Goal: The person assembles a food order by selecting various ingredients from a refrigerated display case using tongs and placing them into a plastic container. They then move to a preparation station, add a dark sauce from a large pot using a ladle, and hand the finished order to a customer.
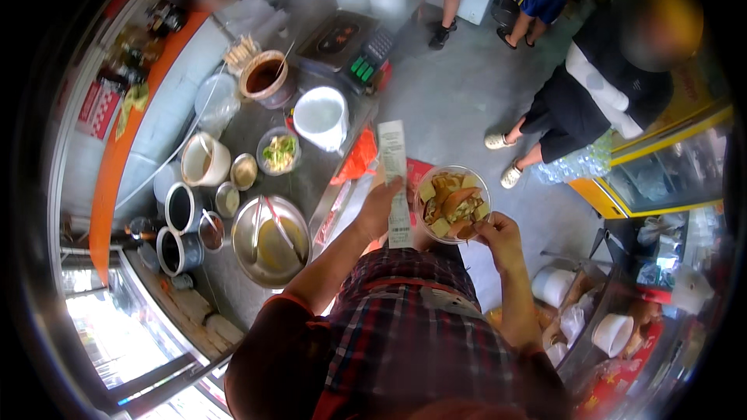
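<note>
Right of a steel basin (247, 225), the left hand (380, 208) closes its fingers on a paper receipt (394, 157) while the right hand (499, 238) pinches a food-filled plastic bowl (478, 178), apparently for an order check that calls next for level handling.

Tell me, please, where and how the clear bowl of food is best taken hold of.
I'd take the clear bowl by its outer rim, from the person's right, where the right hand grips its edge. Its rim is round and food lies inside, so a side hold should leave that undisturbed.
</note>
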